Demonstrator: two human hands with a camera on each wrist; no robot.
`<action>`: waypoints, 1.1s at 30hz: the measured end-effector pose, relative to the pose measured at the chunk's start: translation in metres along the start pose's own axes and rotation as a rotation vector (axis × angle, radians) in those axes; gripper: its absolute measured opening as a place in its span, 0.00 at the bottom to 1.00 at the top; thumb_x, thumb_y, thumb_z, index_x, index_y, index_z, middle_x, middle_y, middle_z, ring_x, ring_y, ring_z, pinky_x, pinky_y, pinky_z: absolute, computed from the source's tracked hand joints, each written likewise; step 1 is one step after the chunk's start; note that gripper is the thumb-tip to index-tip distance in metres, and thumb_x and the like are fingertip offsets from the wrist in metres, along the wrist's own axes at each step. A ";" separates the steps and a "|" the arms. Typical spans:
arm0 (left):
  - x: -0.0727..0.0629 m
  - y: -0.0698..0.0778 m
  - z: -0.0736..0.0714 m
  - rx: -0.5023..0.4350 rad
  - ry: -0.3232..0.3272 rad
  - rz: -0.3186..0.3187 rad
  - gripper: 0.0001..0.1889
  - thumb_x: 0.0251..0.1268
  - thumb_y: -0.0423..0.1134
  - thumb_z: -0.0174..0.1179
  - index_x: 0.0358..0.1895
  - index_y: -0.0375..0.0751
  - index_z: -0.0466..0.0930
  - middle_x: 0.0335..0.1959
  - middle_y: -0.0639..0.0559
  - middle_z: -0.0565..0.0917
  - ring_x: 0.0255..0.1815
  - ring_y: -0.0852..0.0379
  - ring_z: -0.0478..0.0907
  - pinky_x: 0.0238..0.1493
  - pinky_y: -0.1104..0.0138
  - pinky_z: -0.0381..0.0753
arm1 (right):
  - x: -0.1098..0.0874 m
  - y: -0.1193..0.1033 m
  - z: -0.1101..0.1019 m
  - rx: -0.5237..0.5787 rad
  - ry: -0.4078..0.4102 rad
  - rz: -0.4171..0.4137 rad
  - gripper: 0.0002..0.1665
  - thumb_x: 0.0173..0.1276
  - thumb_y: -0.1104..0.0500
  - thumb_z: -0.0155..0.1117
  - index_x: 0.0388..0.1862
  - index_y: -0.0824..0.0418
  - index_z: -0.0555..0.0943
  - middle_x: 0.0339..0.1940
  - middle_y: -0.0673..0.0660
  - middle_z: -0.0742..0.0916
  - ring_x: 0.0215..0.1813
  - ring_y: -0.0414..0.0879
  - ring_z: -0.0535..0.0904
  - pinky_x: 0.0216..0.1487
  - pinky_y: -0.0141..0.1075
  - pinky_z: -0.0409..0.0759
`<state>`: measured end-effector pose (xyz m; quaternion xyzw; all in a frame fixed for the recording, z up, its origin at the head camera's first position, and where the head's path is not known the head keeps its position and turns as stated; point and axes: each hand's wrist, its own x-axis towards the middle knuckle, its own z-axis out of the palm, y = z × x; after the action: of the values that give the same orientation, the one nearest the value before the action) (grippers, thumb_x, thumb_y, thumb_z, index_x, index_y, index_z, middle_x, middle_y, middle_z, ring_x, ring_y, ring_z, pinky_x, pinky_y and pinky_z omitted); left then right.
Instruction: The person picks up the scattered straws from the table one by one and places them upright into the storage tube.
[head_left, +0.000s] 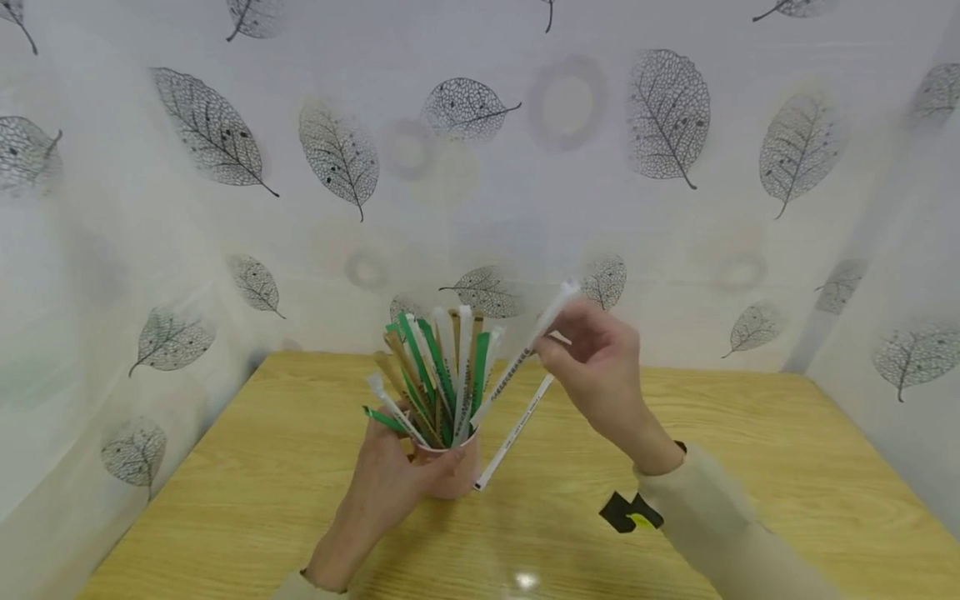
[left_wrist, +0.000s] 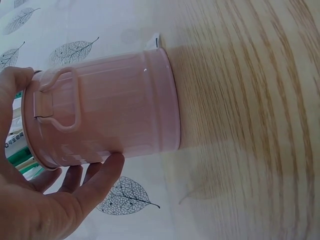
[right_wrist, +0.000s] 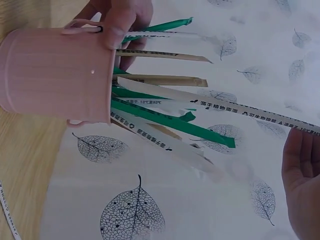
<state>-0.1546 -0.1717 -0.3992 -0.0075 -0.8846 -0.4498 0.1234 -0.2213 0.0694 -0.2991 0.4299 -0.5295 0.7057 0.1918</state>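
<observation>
A pink can (head_left: 453,479) with small side handles stands on the table, filled with paper-wrapped straws (head_left: 427,375) in green, brown and white. My left hand (head_left: 386,479) grips the can near its rim, thumb on one side and fingers on the other, as the left wrist view shows too. Between thumb and fingers my right hand (head_left: 600,358) pinches a white wrapped straw (right_wrist: 220,107) with dark print. That straw slants up to the right, its lower end at the can's mouth. Another white straw (head_left: 513,433) lies on the table right of the can.
The wood-grain table (head_left: 750,467) is bounded by a pale cloth (head_left: 510,208) printed with leaf skeletons at the back and sides. A black shape with a yellow mark (head_left: 630,512) shows beside my right sleeve (head_left: 712,500).
</observation>
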 end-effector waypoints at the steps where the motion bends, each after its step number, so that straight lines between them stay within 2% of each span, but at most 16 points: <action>1: 0.000 0.000 0.000 -0.005 0.000 0.002 0.47 0.53 0.59 0.77 0.72 0.49 0.62 0.62 0.47 0.72 0.61 0.51 0.74 0.56 0.55 0.81 | -0.001 0.002 0.002 -0.013 -0.008 0.010 0.23 0.59 0.82 0.56 0.43 0.61 0.84 0.43 0.48 0.88 0.49 0.39 0.87 0.54 0.35 0.86; 6: 0.001 0.000 0.000 -0.040 0.002 0.007 0.46 0.53 0.58 0.78 0.72 0.52 0.62 0.63 0.49 0.72 0.60 0.53 0.77 0.54 0.59 0.82 | -0.009 0.012 0.008 -0.089 -0.052 0.083 0.11 0.61 0.80 0.57 0.41 0.75 0.79 0.43 0.46 0.87 0.49 0.38 0.87 0.54 0.36 0.87; 9: 0.001 0.000 0.000 -0.037 0.007 0.011 0.46 0.52 0.58 0.78 0.72 0.53 0.63 0.64 0.49 0.73 0.59 0.54 0.77 0.53 0.60 0.82 | -0.012 0.019 0.012 -0.133 -0.086 0.125 0.08 0.61 0.79 0.58 0.40 0.78 0.77 0.41 0.47 0.86 0.46 0.37 0.86 0.51 0.35 0.87; 15: 0.001 0.000 0.000 -0.035 0.008 0.020 0.44 0.53 0.58 0.78 0.71 0.53 0.64 0.61 0.51 0.76 0.55 0.56 0.79 0.50 0.63 0.82 | -0.017 0.033 0.025 -0.165 -0.180 0.193 0.09 0.61 0.79 0.57 0.40 0.74 0.79 0.36 0.66 0.83 0.41 0.41 0.83 0.48 0.35 0.88; 17: 0.001 0.000 0.000 -0.030 0.003 0.023 0.44 0.53 0.58 0.77 0.70 0.53 0.64 0.60 0.51 0.75 0.53 0.57 0.78 0.48 0.63 0.82 | -0.021 0.037 0.030 -0.188 -0.222 0.200 0.10 0.60 0.78 0.57 0.40 0.72 0.79 0.36 0.69 0.83 0.40 0.42 0.83 0.46 0.37 0.88; 21: 0.001 -0.001 -0.001 -0.052 -0.007 0.035 0.41 0.55 0.58 0.76 0.69 0.53 0.66 0.59 0.51 0.75 0.50 0.57 0.77 0.46 0.65 0.81 | -0.029 0.044 0.039 -0.241 -0.316 0.207 0.11 0.61 0.75 0.58 0.41 0.67 0.80 0.35 0.65 0.85 0.38 0.39 0.83 0.43 0.37 0.88; 25: 0.001 -0.002 -0.001 -0.106 -0.025 0.040 0.33 0.57 0.55 0.76 0.62 0.52 0.71 0.57 0.50 0.73 0.49 0.55 0.77 0.42 0.68 0.82 | -0.037 0.051 0.044 -0.253 -0.387 0.209 0.10 0.61 0.74 0.59 0.40 0.66 0.81 0.34 0.61 0.86 0.36 0.37 0.83 0.40 0.36 0.88; 28: 0.001 -0.002 -0.002 -0.100 -0.034 0.039 0.29 0.58 0.55 0.75 0.58 0.52 0.73 0.57 0.49 0.72 0.49 0.54 0.75 0.42 0.68 0.81 | -0.041 0.054 0.047 -0.251 -0.407 0.194 0.10 0.60 0.75 0.59 0.39 0.67 0.80 0.34 0.61 0.86 0.35 0.37 0.83 0.38 0.36 0.88; 33: 0.001 -0.002 -0.002 -0.076 -0.022 0.047 0.33 0.58 0.54 0.75 0.63 0.51 0.69 0.61 0.49 0.72 0.50 0.54 0.76 0.42 0.67 0.81 | -0.044 0.055 0.046 -0.279 -0.398 0.195 0.12 0.59 0.75 0.58 0.40 0.66 0.81 0.35 0.64 0.86 0.36 0.37 0.83 0.38 0.35 0.87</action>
<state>-0.1558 -0.1745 -0.3992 -0.0380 -0.8677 -0.4799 0.1237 -0.2180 0.0156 -0.3632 0.4764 -0.6878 0.5428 0.0723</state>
